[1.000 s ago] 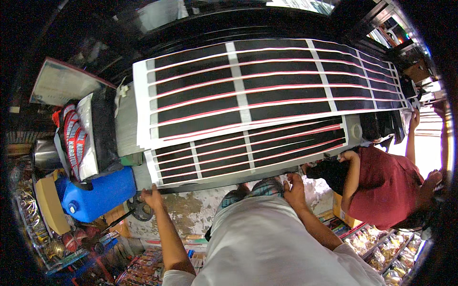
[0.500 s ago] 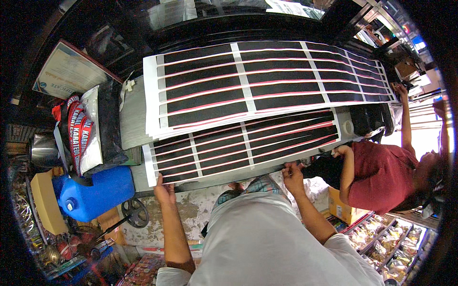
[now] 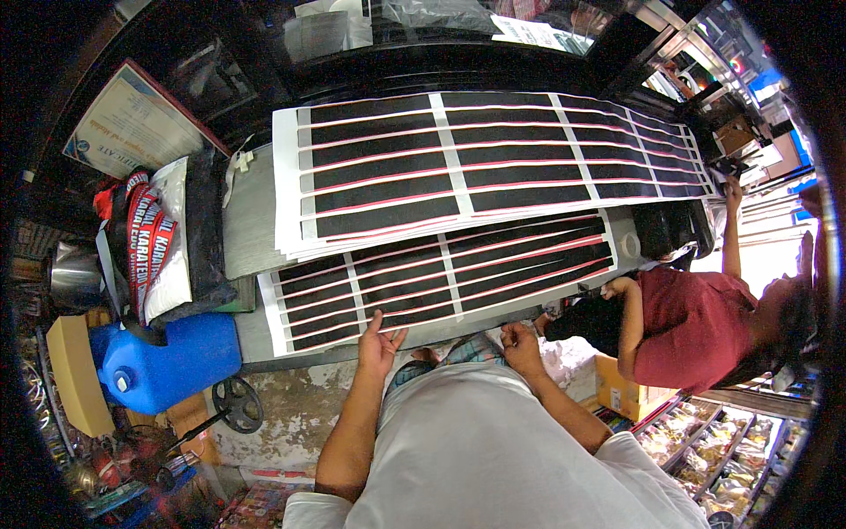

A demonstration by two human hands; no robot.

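Observation:
My left hand is at the near edge of a lower printed sheet, fingers apart, one fingertip over its black panels. That sheet carries rows of black rectangles split by white, red and grey stripes. Close to the table's front edge, my right hand is closed with its fingertips pinched together; whatever may be between them is too small to make out. Behind the lower sheet lies a stack of larger sheets with the same striped pattern, overlapping its far edge. Both lie on a long grey table.
A co-worker in a maroon shirt stands at the right end. On the left are a framed certificate, a plastic-wrapped bundle with red straps, a blue jerrycan and a black handwheel. A roll of tape lies beside the sheets.
My left hand has moved right along the lower sheet, away from its left corner, and its fingers have spread. My right hand has shifted left and slightly nearer to me.

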